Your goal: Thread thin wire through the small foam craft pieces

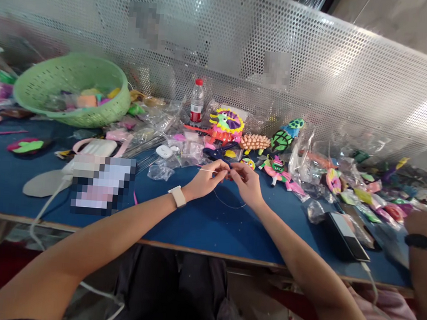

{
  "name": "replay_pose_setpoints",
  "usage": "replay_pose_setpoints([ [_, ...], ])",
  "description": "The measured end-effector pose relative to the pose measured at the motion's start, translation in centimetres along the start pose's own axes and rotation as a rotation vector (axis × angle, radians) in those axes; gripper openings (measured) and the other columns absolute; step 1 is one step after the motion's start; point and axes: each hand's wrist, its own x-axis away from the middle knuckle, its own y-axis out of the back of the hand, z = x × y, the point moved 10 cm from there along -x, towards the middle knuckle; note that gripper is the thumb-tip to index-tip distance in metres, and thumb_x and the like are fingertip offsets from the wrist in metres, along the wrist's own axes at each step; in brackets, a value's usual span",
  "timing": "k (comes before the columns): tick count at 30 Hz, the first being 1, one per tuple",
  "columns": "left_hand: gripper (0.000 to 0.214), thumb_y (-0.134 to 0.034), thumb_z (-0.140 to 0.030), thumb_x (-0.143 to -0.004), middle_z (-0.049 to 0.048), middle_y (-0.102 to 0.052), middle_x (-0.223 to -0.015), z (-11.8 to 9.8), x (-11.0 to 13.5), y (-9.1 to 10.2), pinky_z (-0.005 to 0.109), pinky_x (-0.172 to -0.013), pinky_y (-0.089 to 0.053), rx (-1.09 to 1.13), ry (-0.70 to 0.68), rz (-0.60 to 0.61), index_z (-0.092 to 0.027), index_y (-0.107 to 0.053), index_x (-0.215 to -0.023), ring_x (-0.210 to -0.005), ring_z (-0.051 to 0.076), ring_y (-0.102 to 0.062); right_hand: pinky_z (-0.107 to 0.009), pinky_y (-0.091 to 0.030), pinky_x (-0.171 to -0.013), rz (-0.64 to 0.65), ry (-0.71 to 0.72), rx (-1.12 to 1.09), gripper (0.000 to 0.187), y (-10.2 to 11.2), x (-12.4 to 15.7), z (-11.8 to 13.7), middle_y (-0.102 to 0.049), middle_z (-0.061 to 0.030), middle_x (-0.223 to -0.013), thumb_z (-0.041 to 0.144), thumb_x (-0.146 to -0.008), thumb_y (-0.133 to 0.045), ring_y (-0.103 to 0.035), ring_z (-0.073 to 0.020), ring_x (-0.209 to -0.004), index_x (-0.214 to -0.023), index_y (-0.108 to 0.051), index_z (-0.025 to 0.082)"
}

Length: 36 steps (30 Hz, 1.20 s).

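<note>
Above the blue table, my left hand [205,182] and my right hand [248,185] meet with their fingertips pinched together. A straight, thin white wire [206,170] sticks out to the left past my left fingers. Below both hands a fine wire loop [228,206] hangs in a curve, its ends running up into the grips. Something small, dark and reddish shows between the fingertips, mostly hidden. Just behind the hands lie colourful soft clay-like animal figures, among them a green-faced pink one [276,169] and a round yellow one [248,163].
A green basket [108,114] of coloured pieces stands back left. Nearby are a bottle [197,102], a white earphone case [164,151], a blurred phone [104,186] and a power bank [346,237] with cables. A perforated metal panel [222,47] rises behind. A co-worker's hand [424,226] is at right.
</note>
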Motion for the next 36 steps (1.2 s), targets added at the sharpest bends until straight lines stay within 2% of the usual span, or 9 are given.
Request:
replay_pose_setpoints([
  [7,0.019,-0.064,-0.04,-0.106,0.0027,-0.071,-0.09,-0.1,-0.3,-0.3,0.033,-0.077,-0.058,0.121,0.009,0.033,-0.021,-0.065,-0.101,-0.078,0.016,-0.067,-0.047,-0.066,-0.087,0.099,-0.029,-0.061,0.043,-0.5,-0.1,0.5,-0.082,-0.0054,-0.093,0.067,-0.085,-0.089,-0.079,-0.0259,-0.088,-0.099,-0.079,0.027],
  [10,0.025,-0.069,-0.046,-0.103,0.003,-0.072,-0.089,-0.1,-0.5,0.1,0.034,-0.078,-0.059,0.202,0.017,0.024,-0.021,-0.066,-0.1,-0.08,0.017,-0.069,-0.048,-0.065,-0.089,0.103,0.048,0.02,0.038,-0.4,0.1,1.9,-0.081,-0.0067,-0.101,0.065,-0.089,-0.085,-0.078,-0.0268,-0.094,-0.1,-0.077,0.029],
  [13,0.03,-0.074,-0.05,-0.101,0.0027,-0.072,-0.088,0.3,-0.7,0.1,0.035,-0.078,-0.059,0.317,0.04,0.024,-0.021,-0.067,-0.099,-0.078,0.017,-0.068,-0.052,-0.061,-0.103,0.072,0.169,0.161,0.028,-0.1,0.3,3.7,-0.081,-0.0084,-0.111,0.057,-0.094,-0.079,-0.075,-0.0287,-0.108,-0.096,-0.075,0.03],
  [15,0.03,-0.076,-0.05,-0.1,0.0025,-0.072,-0.087,0.6,-0.9,0.1,0.036,-0.077,-0.059,0.407,0.048,0.01,-0.021,-0.067,-0.1,-0.076,0.016,-0.067,-0.052,-0.059,-0.106,0.046,0.201,0.241,0.021,0.1,0.3,4.2,-0.081,-0.0082,-0.108,0.049,-0.094,-0.077,-0.074,-0.0292,-0.11,-0.098,-0.074,0.029],
  [19,0.034,-0.082,-0.052,-0.096,0.0024,-0.074,-0.086,0.9,-1.1,0.1,0.033,-0.073,-0.058,0.51,0.049,-0.008,-0.021,-0.068,-0.099,-0.072,0.014,-0.066,-0.047,-0.061,-0.096,-0.015,0.178,0.287,0.016,0.7,0.2,3.8,-0.079,-0.0067,-0.099,0.042,-0.095,-0.073,-0.074,-0.027,-0.099,-0.102,-0.075,0.028],
  [22,0.04,-0.089,-0.055,-0.09,0.0008,-0.072,-0.08,0.6,-1.1,0.3,0.03,-0.071,-0.057,0.468,0.046,-0.025,-0.019,-0.07,-0.093,-0.069,0.012,-0.065,-0.042,-0.062,-0.085,0.004,0.215,0.273,0.019,0.3,0.5,3.9,-0.076,-0.0059,-0.097,0.044,-0.101,-0.07,-0.073,-0.0231,-0.088,-0.098,-0.075,0.026],
  [26,0.045,-0.09,-0.059,-0.088,0.0005,-0.069,-0.075,-0.2,-1.0,0.5,0.028,-0.067,-0.056,0.388,0.02,-0.042,-0.018,-0.072,-0.086,-0.067,0.012,-0.064,-0.033,-0.053,-0.064,-0.005,0.296,0.283,0.021,0.1,1.3,5.0,-0.071,-0.0043,-0.093,0.043,-0.105,-0.069,-0.063,-0.0164,-0.07,-0.099,-0.076,0.025],
  [32,0.038,-0.088,-0.054,-0.09,0.0026,-0.075,-0.084,-0.2,-1.0,1.3,0.026,-0.064,-0.056,0.299,0.003,-0.146,-0.019,-0.074,-0.092,-0.066,0.011,-0.064,-0.03,-0.043,-0.058,-0.027,0.308,0.339,0.019,0.2,1.5,5.4,-0.069,-0.0033,-0.088,0.039,-0.106,-0.068,-0.053,-0.0138,-0.063,-0.103,-0.079,0.024],
  [36,0.03,-0.083,-0.046,-0.095,0.0062,-0.081,-0.089,-0.2,-1.0,1.6,0.026,-0.066,-0.057,0.138,-0.025,-0.13,-0.017,-0.078,-0.096,-0.068,0.013,-0.068,-0.03,-0.042,-0.057,-0.012,0.283,0.365,0.02,0.3,1.2,4.7,-0.07,-0.0031,-0.087,0.04,-0.105,-0.069,-0.051,-0.0126,-0.059,-0.102,-0.079,0.023],
])
